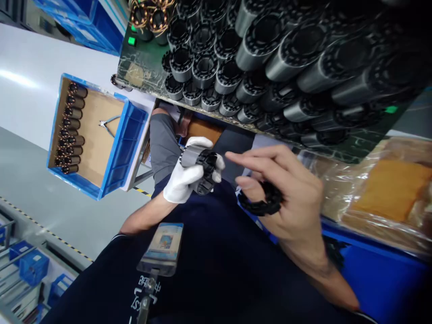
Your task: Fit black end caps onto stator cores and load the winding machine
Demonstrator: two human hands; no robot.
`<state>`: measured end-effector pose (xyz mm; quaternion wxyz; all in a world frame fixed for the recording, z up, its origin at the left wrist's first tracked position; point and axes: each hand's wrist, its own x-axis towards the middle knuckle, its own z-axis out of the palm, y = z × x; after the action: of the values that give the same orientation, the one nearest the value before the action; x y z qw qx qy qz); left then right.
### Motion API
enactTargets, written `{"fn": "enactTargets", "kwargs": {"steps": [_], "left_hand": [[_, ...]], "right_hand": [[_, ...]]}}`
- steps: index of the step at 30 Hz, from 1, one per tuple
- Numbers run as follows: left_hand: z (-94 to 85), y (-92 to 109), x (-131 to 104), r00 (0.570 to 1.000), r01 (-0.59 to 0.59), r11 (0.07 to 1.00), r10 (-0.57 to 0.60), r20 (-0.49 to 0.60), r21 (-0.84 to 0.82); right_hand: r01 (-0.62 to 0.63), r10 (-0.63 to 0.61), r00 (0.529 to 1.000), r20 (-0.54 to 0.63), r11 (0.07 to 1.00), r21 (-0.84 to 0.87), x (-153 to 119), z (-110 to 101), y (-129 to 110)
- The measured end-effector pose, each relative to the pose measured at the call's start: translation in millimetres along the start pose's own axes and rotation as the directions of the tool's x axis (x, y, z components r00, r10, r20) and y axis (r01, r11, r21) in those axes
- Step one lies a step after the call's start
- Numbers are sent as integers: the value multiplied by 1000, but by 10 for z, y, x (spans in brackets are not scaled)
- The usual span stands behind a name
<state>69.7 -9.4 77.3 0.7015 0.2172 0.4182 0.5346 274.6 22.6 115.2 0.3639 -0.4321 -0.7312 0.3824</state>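
Observation:
My left hand (184,180), in a white glove, is closed around a silver stator core (191,155) with a black slotted end. A black plastic piece (205,183) sits against that end, also within the glove's grip; whether the two are joined I cannot tell. My bare right hand (286,184) is just to the right, with its index finger pointing at the core and apart from it. A black toothed plastic ring (261,200) is held in this hand, by the thumb and curled fingers, which are partly hidden.
Rows of stator cores (204,67) stand on a dark green bench (145,74), with copper-wound ones (158,20) at its far left. Left, a blue tray (113,157) holds wound cores (72,130) and pliers (110,123). At right lie a plastic-wrapped orange pack (391,189) and a blue bin (378,270).

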Motion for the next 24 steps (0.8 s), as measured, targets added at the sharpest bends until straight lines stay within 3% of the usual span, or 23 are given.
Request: {"fn": "enactTargets", "kwargs": {"steps": [2,5,7,11,15,21,24], "left_hand": [[69,13,98,1000,6,998,-4,27,-68],[162,83,212,1000,17,991,-18,-12,-132],[209,132,259,998,26,992,-32,-51,-123],[261,190,281,994,58,996,-64,-93,-72],[240,240,238,986,114,987,-126,-106,-116],[85,392,119,987,35,991,-55,-151,-128],[11,457,33,990,-6,983,-20,-138,-183]], "right_hand": [[-65,66,997,27,998,-21,-10,-167,22],[-35,40,997,63,996,-79,-45,-289,85],[-40,46,997,62,995,-89,-88,-295,95],[-197,197,980,-41,980,3,-187,-226,-10],[-217,230,971,-58,960,177,-196,-100,-197],[-51,73,974,-213,993,107,-72,316,-545],[-45,56,979,-197,997,57,-46,522,-688]]}}
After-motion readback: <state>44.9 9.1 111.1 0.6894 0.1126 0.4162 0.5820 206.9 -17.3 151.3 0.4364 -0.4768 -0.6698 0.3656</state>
